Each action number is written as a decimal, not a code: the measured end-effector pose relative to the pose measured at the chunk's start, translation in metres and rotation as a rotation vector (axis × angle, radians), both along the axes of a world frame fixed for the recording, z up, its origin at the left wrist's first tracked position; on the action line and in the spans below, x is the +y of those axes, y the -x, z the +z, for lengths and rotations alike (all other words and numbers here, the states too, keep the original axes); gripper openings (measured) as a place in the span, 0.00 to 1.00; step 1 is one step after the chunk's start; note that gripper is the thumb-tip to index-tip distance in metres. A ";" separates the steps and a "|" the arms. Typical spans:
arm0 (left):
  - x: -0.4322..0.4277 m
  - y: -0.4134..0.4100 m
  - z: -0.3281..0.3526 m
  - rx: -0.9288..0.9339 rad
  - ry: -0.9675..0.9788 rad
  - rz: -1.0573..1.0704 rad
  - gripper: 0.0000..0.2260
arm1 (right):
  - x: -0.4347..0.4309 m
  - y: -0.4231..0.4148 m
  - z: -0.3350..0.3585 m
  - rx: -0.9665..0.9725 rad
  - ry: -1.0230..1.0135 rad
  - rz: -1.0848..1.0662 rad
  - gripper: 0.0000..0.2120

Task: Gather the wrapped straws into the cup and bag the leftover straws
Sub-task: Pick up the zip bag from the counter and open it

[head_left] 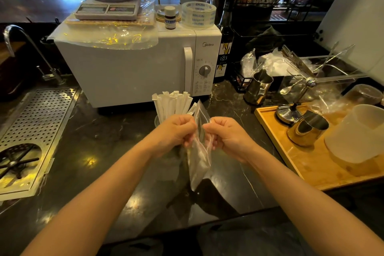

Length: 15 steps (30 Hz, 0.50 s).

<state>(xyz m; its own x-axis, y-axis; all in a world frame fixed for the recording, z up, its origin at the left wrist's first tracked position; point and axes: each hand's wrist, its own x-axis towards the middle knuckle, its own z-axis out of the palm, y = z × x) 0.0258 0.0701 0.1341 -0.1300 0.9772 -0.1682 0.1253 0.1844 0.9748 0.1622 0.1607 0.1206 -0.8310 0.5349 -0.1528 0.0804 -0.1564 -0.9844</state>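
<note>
Several white paper-wrapped straws (172, 104) stand upright in a clear cup (157, 121), mostly hidden behind my left hand, just in front of the microwave. Both hands pinch the top of a clear plastic bag (199, 158) that hangs down over the dark counter. My left hand (176, 131) grips the bag's left edge and my right hand (226, 135) grips its right edge, the fingers of both closed. Whether the bag holds straws I cannot tell.
A white microwave (133, 68) stands behind the cup, with a scale (108, 6) and a tape roll (198, 14) on top. A perforated metal drain tray (41, 118) lies at left. At right a wooden tray (307, 162) carries steel cups (307, 131) and a white jug (359, 133).
</note>
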 end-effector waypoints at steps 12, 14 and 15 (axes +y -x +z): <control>-0.010 0.041 0.030 0.311 0.026 0.065 0.16 | 0.037 -0.013 0.023 -0.322 -0.328 0.124 0.17; -0.012 0.044 0.034 0.321 0.037 0.061 0.16 | 0.040 -0.016 0.025 -0.346 -0.351 0.146 0.17; -0.012 0.044 0.036 0.327 0.046 0.052 0.15 | 0.042 -0.018 0.026 -0.355 -0.356 0.165 0.17</control>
